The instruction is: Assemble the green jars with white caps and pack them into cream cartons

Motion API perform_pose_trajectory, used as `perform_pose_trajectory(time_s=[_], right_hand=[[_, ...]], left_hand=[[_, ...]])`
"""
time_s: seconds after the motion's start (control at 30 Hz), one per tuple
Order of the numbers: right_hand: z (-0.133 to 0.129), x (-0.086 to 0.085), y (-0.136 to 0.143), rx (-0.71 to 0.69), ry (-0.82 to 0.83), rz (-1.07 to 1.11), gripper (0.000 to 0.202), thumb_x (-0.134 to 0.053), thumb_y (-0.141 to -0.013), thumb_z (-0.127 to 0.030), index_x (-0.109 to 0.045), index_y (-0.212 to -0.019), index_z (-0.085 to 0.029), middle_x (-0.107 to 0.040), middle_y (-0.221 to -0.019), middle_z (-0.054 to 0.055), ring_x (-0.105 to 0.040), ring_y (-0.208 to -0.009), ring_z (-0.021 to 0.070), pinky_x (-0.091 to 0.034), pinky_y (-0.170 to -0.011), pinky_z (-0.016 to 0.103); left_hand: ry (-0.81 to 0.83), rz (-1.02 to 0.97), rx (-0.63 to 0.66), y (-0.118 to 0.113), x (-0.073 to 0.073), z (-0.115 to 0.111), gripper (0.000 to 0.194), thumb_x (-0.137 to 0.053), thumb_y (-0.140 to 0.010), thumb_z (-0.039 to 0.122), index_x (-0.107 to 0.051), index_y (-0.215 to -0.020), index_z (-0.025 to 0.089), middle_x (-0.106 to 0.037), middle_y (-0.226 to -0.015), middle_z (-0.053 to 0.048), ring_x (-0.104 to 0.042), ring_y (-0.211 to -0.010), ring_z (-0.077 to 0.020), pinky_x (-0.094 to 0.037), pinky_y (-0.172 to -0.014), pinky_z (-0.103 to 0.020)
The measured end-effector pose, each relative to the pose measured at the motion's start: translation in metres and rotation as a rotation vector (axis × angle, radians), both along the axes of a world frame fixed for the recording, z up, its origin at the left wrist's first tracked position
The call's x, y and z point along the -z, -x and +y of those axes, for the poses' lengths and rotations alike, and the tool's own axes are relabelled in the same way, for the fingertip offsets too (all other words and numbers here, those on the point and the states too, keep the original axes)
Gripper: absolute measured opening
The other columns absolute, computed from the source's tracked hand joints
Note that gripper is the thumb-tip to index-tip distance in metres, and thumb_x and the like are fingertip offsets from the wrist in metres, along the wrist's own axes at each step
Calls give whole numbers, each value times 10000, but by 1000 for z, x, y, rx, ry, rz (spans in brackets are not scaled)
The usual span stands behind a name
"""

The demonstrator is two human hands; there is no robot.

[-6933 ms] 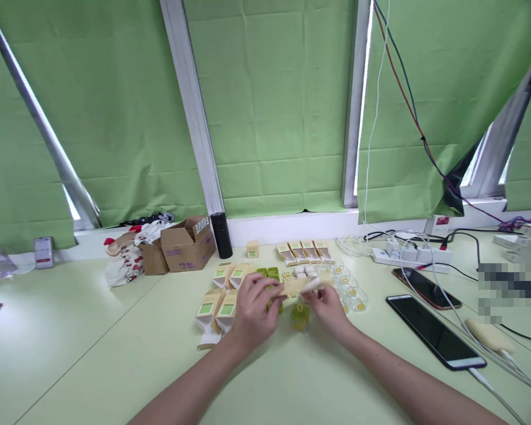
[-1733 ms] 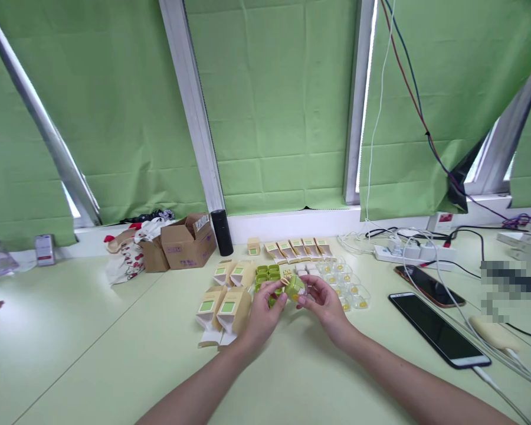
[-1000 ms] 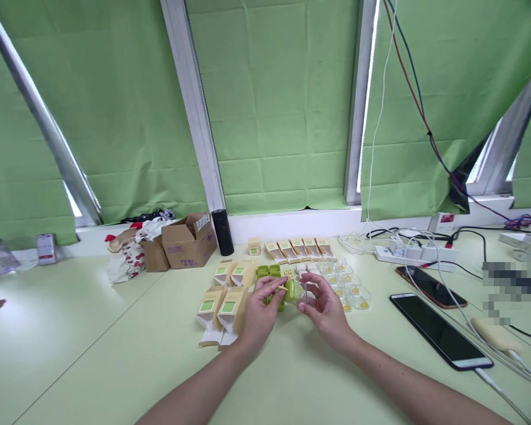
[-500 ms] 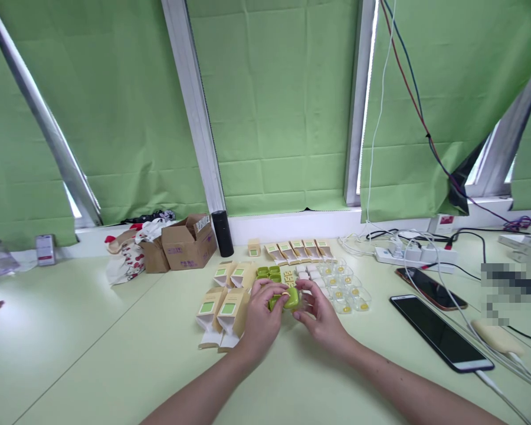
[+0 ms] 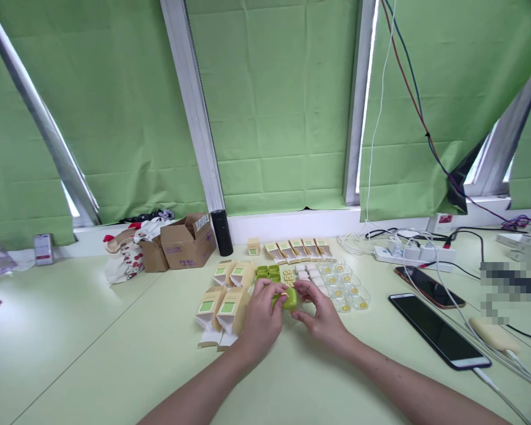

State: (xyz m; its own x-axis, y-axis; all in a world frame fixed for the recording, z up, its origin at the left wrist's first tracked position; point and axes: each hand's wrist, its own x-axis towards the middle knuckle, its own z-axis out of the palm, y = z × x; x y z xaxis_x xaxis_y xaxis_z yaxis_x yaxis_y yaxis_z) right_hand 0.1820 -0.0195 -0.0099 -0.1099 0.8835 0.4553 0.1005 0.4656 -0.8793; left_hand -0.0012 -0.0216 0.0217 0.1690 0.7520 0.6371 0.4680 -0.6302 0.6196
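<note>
My left hand is closed around a small glossy green case above the table. My right hand pinches at the case's right end, fingers curled round what looks like a clear plastic cover; the fingers hide most of it. Just beyond the hands lie open green cases, small yellow pieces and white blocks. Clear plastic covers with yellow dots are set in rows to the right. Open cardboard packets with green windows lie beside my left hand.
More packets line up at the back, near a small closed box. A black bottle and a cardboard carton stand back left. Phones, cables and a power strip occupy the right side.
The right fingers have shifted slightly left, closer against the green case. The clear plastic between them shows less than before. The left hand keeps its hold.
</note>
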Motion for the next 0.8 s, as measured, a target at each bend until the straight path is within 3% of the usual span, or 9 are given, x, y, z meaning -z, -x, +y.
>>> perform_pose_trajectory(time_s=[0.2, 0.37, 0.57, 0.8], right_hand=[[-1, -2, -1, 17, -21, 17, 519, -770, -776, -217, -634, -1271, -294, -730, -1230, 71, -662, -1176, 295, -500, -1053, 497], [1, 1, -3, 11, -11, 50, 540, -769, -787, -202, -612, -1293, -310, -717, -1281, 70, -659, -1247, 288, -480, -1123, 513], [-1, -2, -4, 11, -54, 38, 475, -710, -824, -162, -606, -1257, -329, -692, -1320, 47, -635, -1287, 266, -446, -1168, 499], [-7, -22, -13, 145, -236, -151, 92, -676, -887, -206, -686, -882, -297, -720, -1302, 68, -555, -1304, 354, -446, -1068, 575]], left_hand=[[-40, -46, -6, 0, -6, -4, 176, -586, -1001, 290, -688, -866, 245, -740, -1070, -81, -670, -1073, -265, -538, -938, -416], [98, -361, -52, 4, -7, 5, 226, -660, -968, 434, -708, -928, 216, -764, -1121, -102, -709, -1038, -252, -575, -839, -350], [310, -717, -54, 9, -4, 29, 490, -822, -754, 627, -649, -823, 174, -717, -811, -35, -672, -685, -171, -582, -628, -296], [524, -911, 6, 10, 1, 32, 427, -887, -688, 506, -650, -770, 160, -719, -764, -27, -700, -694, -168, -599, -641, -295]])
